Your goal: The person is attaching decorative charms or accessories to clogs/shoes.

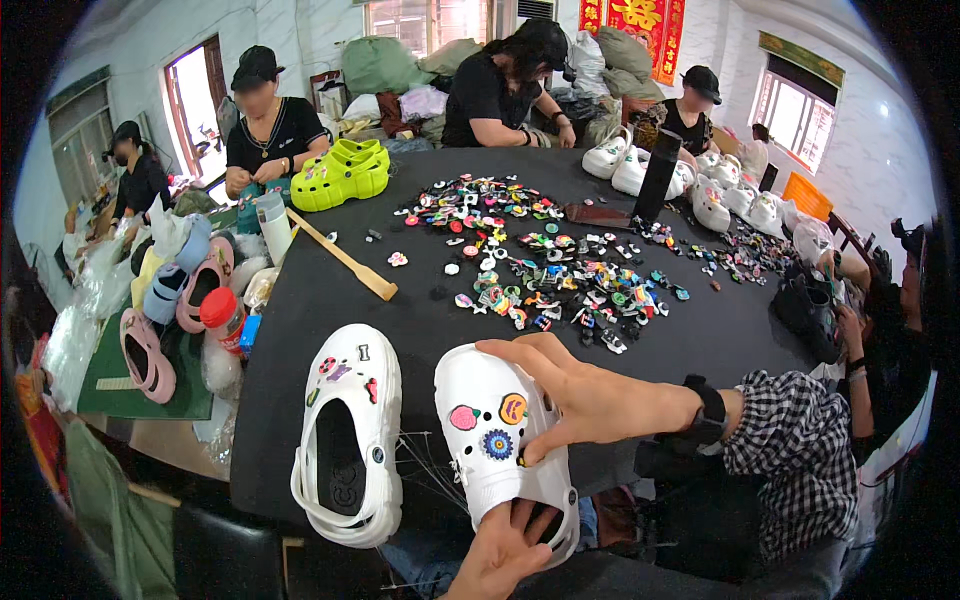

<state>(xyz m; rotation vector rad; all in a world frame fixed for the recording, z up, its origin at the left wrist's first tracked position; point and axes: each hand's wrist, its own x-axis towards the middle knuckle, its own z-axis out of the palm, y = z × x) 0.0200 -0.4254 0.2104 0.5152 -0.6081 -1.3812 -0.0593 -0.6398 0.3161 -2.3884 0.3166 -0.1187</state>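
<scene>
A white clog [490, 390] is tilted up at the table's near edge, with pink, orange and blue flower-like charms on its top. My right hand [575, 395] grips its toe from the right. The fingers lie over the front and the thumb presses by a hole, where a tiny yellow bit shows. From below, my left hand [497, 553] reaches into the foot opening; its fingers are partly hidden inside and its thumb stays outside. Just left lies another white clog [387, 440] with several small charms, touched by neither hand.
Loose charms [570, 285] are heaped mid-table. A wooden stick [345, 255] lies left of them, near lime-green clogs [340, 180]. White clogs [710, 205] and a black upright block [656, 178] stand at the far right. Co-workers [270, 140] sit around the black table [420, 305].
</scene>
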